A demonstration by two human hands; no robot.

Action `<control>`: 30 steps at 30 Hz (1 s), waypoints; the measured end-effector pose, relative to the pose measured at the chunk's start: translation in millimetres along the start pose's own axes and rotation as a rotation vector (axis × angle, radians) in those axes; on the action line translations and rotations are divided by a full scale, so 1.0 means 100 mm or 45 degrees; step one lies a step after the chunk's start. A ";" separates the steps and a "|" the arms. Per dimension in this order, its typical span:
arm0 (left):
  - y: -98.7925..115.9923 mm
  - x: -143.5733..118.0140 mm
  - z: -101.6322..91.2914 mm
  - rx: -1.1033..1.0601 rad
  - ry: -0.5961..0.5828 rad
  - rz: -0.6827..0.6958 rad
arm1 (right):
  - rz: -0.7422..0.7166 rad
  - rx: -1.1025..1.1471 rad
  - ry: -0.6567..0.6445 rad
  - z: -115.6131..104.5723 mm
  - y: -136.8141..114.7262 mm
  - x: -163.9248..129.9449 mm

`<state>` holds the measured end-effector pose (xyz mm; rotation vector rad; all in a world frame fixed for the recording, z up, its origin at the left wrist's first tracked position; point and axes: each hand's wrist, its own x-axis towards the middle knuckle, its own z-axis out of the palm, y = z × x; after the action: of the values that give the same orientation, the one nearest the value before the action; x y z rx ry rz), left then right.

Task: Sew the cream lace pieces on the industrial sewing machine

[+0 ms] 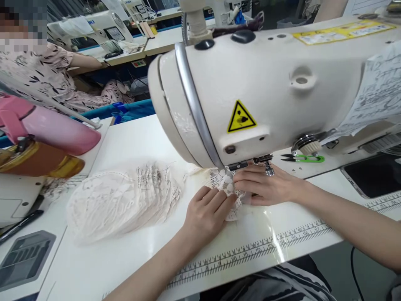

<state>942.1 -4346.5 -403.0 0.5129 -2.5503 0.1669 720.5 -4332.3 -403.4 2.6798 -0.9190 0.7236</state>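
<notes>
A piece of white lace (230, 184) lies beneath the head of a sewing machine (216, 96). My left hand (208, 211) is closed, its curled fingers gripping the near left side of the lace. From the right, my right hand (266, 184) reaches under the machine head; its fingers hold the right side of the lace close to the needle area. The machine head hides the needle and part of the lace. Left of my hands, a gathered pile of white lace pieces (122, 200) with loose threads rests on the table (131, 259).
Green thread snips (308, 159) and a phone (372, 173) lie to the right. A printed ruler (244, 255) runs along the front edge. At left stand a pink bottle (59, 127) and a brown container (40, 161). Another person (62, 79) sits beyond, near other sewing machines (103, 29).
</notes>
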 end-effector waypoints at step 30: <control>-0.02 -0.06 0.00 -0.058 -0.140 -0.012 | 0.065 0.000 -0.033 0.13 -0.04 -0.12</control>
<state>947.9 -4346.0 -405.8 0.5303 -2.6510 0.0790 719.2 -4327.6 -420.5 2.6806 -0.9972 0.7003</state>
